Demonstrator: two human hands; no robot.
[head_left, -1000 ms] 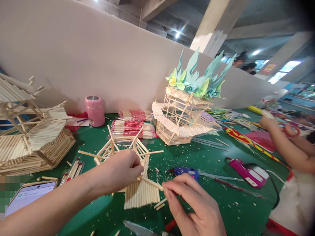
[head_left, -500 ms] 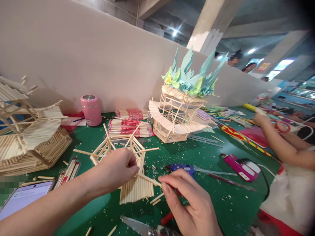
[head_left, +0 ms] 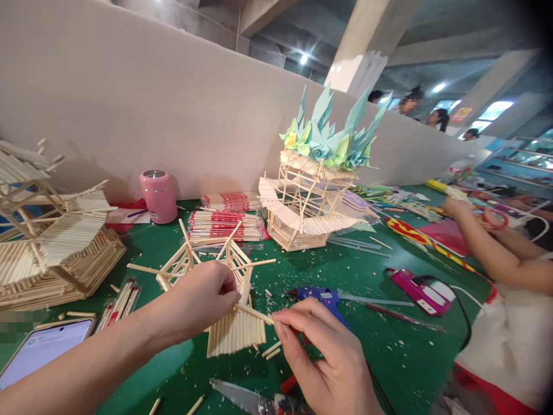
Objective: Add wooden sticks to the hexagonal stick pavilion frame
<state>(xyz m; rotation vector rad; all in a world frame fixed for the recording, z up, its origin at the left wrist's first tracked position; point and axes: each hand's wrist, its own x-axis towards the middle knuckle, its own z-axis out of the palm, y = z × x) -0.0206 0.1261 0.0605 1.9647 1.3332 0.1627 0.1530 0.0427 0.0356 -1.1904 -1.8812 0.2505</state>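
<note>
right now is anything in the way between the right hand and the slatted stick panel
Short stick pieces lie on the green table between the right hand and the slatted panel, likely too low to matter. The right hand pinches a stick leading toward the left hand; nothing visible blocks that line.

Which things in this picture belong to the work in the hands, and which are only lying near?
In the work:
- stick pinched by the right hand
- stick frame under the left hand
- probably glue gun and stick packs

Apparently only lying near:
- pink flask
- phone
</note>
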